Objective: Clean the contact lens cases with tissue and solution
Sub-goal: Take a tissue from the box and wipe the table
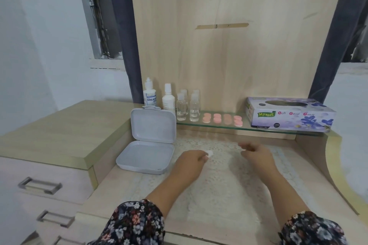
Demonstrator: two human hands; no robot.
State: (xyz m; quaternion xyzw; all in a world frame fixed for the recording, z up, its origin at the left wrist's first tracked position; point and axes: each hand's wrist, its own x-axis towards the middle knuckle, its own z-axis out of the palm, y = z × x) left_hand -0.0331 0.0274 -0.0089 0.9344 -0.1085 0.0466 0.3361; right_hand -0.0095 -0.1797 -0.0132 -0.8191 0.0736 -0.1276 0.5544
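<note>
White tissue wad is being pinched in my left hand; my right hand is pinching something small and blurred at centre frame. Loose pinches risk dropping both.

"Mysoft Soft Facial Tissue" on tissue box; "DREAM EYE" on bottle

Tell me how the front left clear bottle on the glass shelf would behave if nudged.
The clear bottle is tall and narrow, so it probably tips easily. It looks only partly filled, so likely light. Standing on the smooth glass shelf close to its neighbours, it might slide or knock them.
</note>
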